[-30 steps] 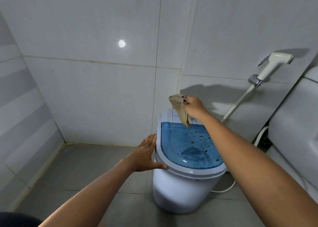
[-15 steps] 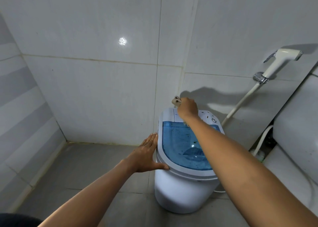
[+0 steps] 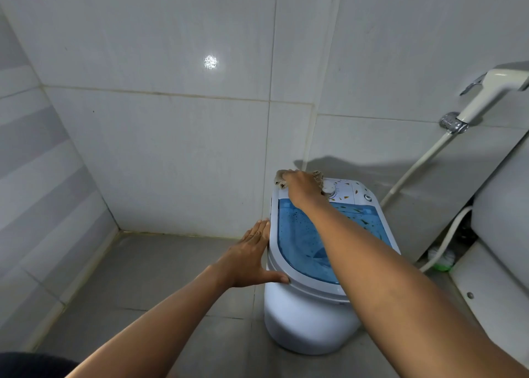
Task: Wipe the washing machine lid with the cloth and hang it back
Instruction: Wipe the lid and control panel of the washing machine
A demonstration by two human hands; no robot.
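Note:
A small white washing machine (image 3: 303, 323) stands on the grey floor by the wall corner. Its lid (image 3: 297, 234) is clear blue with a white rim, and dark specks dot it. At the back is a white control panel (image 3: 352, 190) with a dial. My right hand (image 3: 300, 188) presses a beige cloth (image 3: 279, 178) flat onto the panel's far left corner; only the cloth's edges show around the hand. My left hand (image 3: 252, 256) lies flat against the machine's left rim, thumb on the lid's front edge, fingers apart.
A white bidet sprayer (image 3: 486, 91) hangs on the right wall, its hose (image 3: 415, 164) running down behind the machine. A white toilet tank (image 3: 503, 206) stands at the far right. A second hose (image 3: 446, 240) and something green lie in the gap. Tiled walls enclose the corner.
My right hand lowered the cloth from hanging above the lid and moved it back onto the control panel, where it now lies pressed flat. The left hand stayed on the rim.

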